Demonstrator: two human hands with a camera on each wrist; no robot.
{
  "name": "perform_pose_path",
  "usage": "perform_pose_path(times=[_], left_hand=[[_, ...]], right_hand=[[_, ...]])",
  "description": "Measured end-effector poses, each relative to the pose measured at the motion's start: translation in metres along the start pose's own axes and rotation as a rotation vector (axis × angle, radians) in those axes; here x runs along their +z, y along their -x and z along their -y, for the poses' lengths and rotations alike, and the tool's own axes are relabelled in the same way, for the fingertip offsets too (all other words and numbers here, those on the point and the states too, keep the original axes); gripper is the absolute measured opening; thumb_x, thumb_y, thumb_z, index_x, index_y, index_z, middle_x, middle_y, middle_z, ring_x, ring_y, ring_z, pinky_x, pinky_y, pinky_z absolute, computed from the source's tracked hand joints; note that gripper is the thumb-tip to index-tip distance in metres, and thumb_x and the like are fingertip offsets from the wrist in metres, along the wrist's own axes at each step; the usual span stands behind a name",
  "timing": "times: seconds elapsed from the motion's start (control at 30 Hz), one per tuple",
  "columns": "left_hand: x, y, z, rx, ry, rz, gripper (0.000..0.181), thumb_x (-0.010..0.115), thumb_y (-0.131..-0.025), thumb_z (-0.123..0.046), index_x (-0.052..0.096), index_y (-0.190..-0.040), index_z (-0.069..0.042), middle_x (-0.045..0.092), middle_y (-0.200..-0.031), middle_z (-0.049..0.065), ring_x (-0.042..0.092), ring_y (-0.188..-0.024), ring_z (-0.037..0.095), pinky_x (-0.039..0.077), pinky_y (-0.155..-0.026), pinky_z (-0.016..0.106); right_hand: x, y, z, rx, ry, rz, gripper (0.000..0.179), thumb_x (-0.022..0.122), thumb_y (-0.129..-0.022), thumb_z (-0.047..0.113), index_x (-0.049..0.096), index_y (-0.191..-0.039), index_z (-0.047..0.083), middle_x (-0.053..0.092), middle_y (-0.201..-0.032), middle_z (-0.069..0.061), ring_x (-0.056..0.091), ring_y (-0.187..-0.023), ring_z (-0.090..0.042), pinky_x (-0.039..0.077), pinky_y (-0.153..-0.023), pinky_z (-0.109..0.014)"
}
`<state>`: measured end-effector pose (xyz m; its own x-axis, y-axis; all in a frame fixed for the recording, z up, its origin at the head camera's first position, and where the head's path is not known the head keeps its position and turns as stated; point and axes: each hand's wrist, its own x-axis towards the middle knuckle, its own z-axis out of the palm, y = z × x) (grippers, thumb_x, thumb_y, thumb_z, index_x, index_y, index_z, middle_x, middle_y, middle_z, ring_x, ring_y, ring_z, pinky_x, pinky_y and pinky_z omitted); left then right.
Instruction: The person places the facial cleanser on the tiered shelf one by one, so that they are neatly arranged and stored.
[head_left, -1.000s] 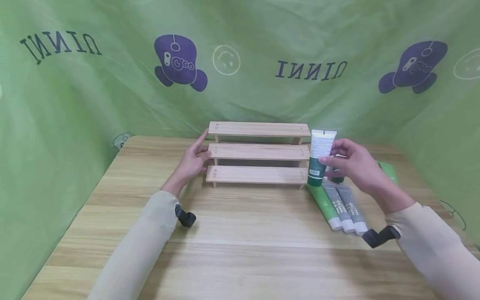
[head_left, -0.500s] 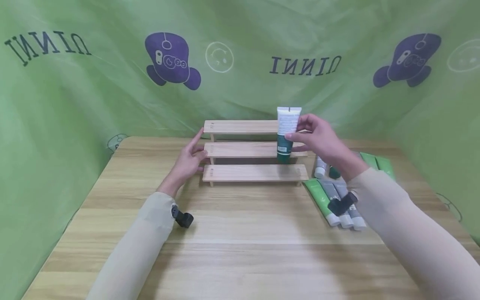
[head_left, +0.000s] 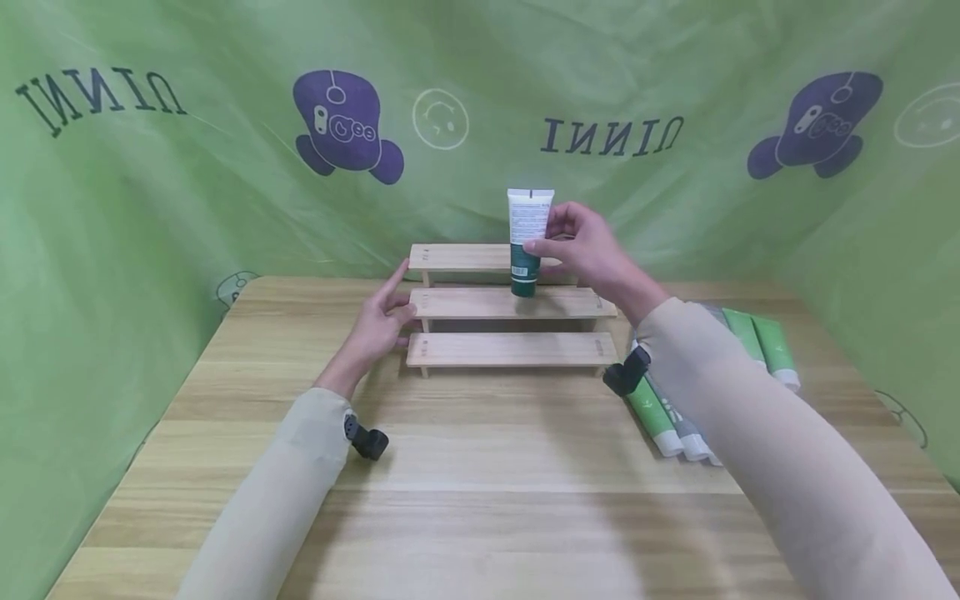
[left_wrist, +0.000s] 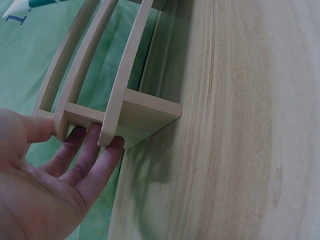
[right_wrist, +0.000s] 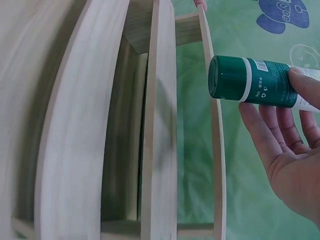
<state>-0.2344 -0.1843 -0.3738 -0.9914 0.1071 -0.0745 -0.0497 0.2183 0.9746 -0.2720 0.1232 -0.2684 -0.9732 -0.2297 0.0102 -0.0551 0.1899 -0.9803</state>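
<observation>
A three-tier wooden display rack [head_left: 512,350] stands on the table in the head view. My left hand [head_left: 372,333] rests against its left end, fingers spread and extended across the plank ends. In the left wrist view, my thumb and fingertips [left_wrist: 116,145] touch those ends. My right hand [head_left: 588,250] pinches a white and dark green squeeze tube [head_left: 528,242] between thumb and fingers. The tube is upright, cap down, in front of the top tier in the head view. In the right wrist view its green cap [right_wrist: 227,77] overlaps the rack's far plank, apparently without touching it.
Several squeeze tubes lie right of the rack, partly hidden by my right sleeve; green ones [head_left: 774,346] and another green one [head_left: 652,412] show. A green printed cloth [head_left: 480,183] hangs behind the wooden table [head_left: 465,517].
My right hand has carried the tube left and upward, from beside the rack's right end to in front of the top tier. My left hand has stayed at the rack's left end.
</observation>
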Motion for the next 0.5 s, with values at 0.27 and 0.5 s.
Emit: perform_pose_path(times=[0.27,0.5], left_hand=[[0.002,0.000,0.002,0.010,0.013,0.007,0.077,0.048,-0.104,-0.003,0.017,-0.157,-0.050,0.046,-0.147,0.023,0.061,-0.113,0.037,0.059,-0.087,0.048],[0.000,0.001,0.002,0.021,0.013,0.007,0.076,0.047,-0.104,-0.002,0.017,-0.158,-0.047,0.046,-0.146,0.024,0.061,-0.114,0.040,0.059,-0.086,0.050]], right_hand=[[0.017,-0.016,0.002,-0.025,-0.047,0.011,0.042,0.073,-0.090,-0.001,0.049,-0.125,0.003,0.058,-0.120,-0.015,0.059,-0.112,-0.028,0.062,-0.082,-0.043],[0.033,-0.026,0.005,-0.070,-0.036,-0.015,0.043,0.075,-0.088,0.000,0.049,-0.123,0.003,0.058,-0.120,-0.015,0.059,-0.112,-0.028,0.061,-0.086,-0.042]])
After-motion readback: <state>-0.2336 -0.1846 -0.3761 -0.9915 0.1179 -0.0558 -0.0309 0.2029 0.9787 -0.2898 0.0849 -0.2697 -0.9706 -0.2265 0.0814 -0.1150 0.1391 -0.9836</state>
